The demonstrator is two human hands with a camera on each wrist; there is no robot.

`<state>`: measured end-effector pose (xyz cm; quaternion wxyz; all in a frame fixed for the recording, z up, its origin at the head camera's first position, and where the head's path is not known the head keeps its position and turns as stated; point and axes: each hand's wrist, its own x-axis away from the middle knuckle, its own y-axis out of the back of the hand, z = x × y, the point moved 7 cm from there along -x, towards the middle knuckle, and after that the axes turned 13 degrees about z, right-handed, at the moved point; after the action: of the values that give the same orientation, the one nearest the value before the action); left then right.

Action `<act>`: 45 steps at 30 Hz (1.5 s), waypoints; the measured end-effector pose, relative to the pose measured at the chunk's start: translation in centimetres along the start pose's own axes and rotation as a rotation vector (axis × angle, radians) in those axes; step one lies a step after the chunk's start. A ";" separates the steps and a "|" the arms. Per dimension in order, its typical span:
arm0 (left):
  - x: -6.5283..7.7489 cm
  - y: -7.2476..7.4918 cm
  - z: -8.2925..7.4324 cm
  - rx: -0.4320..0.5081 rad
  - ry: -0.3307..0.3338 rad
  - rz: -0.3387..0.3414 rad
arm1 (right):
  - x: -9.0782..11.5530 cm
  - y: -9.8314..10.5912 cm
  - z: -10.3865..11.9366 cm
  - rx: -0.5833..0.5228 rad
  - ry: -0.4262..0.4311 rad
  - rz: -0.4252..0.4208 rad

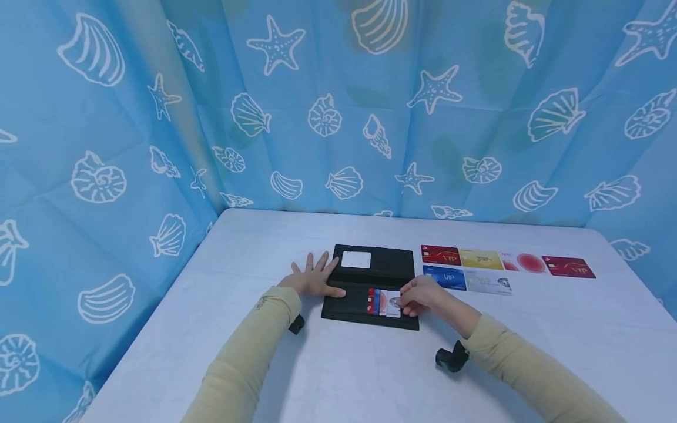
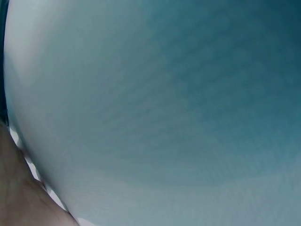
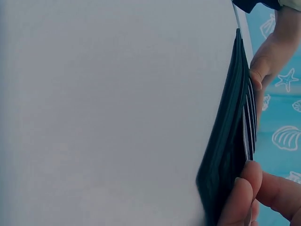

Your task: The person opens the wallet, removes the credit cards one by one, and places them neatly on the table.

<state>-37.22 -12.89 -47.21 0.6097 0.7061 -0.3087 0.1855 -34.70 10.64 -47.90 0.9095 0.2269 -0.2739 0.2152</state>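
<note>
Right hand pinches white card

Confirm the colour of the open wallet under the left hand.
Black; the wallet shows best in the head view.

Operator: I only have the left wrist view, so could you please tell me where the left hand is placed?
Observer: In the head view, the left hand is spread at the left edge of an open black wallet.
Operator: Thank you; what is the right hand doing?
Observer: It pinches a white card at the wallet's nearer panel.
Operator: Is anything else lying nearby?
Observer: Six loose cards lie to the right of the wallet.
</note>
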 end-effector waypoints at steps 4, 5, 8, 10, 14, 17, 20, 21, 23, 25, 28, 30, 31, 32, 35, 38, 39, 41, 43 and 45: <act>0.0 0.0 0.0 -0.003 0.000 -0.001 | 0.4 0.4 -0.2 -0.006 -0.004 0.003; 0.0 -0.1 0.0 -0.002 0.000 -0.001 | 0.5 0.5 -0.3 -0.008 -0.007 0.003; 0.1 -0.1 0.1 -0.001 0.005 0.001 | 0.6 0.8 -0.6 -0.016 -0.012 0.004; 0.1 0.0 0.1 -0.001 0.008 0.001 | 0.7 1.0 -0.9 -0.030 -0.018 0.000; 0.1 0.0 0.0 -0.009 0.007 -0.002 | 1.1 1.4 -1.5 -0.073 -0.017 0.014; 0.0 0.0 0.0 -0.012 0.004 -0.005 | 1.3 1.7 -1.9 -0.114 -0.007 0.025; 0.0 0.0 -0.1 -0.013 0.001 -0.008 | 1.5 2.1 -2.3 -0.157 0.004 0.030; 0.0 0.0 -0.1 -0.012 0.000 -0.009 | 1.5 2.2 -2.5 -0.169 0.008 0.030; 0.0 0.0 -0.1 -0.010 0.000 -0.009 | 1.7 2.4 -2.7 -0.182 0.013 0.034; 0.0 0.0 -0.1 -0.004 0.000 -0.009 | 1.9 2.6 -2.9 -0.187 0.016 0.034; 0.1 0.0 -0.1 0.001 0.005 -0.006 | 2.2 2.9 -3.1 -0.183 0.026 0.033; 0.1 0.0 -0.1 0.003 0.009 -0.005 | 2.5 3.1 -3.1 -0.182 0.039 0.030; 0.1 0.0 -0.1 0.003 0.011 -0.005 | 2.7 3.2 -3.1 -0.179 0.048 0.033; 0.1 0.0 -0.1 0.004 0.012 -0.004 | 2.8 3.3 -3.2 -0.175 0.054 0.033; 0.1 0.0 -0.1 0.002 0.014 -0.004 | 3.1 3.7 -3.4 -0.177 0.062 0.027; 0.1 0.0 -0.1 0.000 0.014 -0.006 | 3.3 4.2 -3.7 -0.179 0.063 0.019; 0.1 0.0 -0.1 -0.001 0.013 -0.006 | 3.3 4.3 -3.8 -0.183 0.065 0.017; 0.1 0.0 -0.1 0.003 0.009 -0.007 | 3.5 4.7 -4.0 -0.188 0.070 0.017; 0.1 0.0 -0.1 0.003 0.007 -0.006 | 3.7 5.1 -4.2 -0.190 0.081 0.023; 0.0 0.0 -0.1 0.004 0.006 -0.006 | 4.0 5.5 -4.3 -0.190 0.093 0.031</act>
<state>-37.19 -12.78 -47.16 0.6097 0.7077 -0.3045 0.1864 -32.75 18.41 -47.13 0.9352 0.1249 -0.2541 0.2128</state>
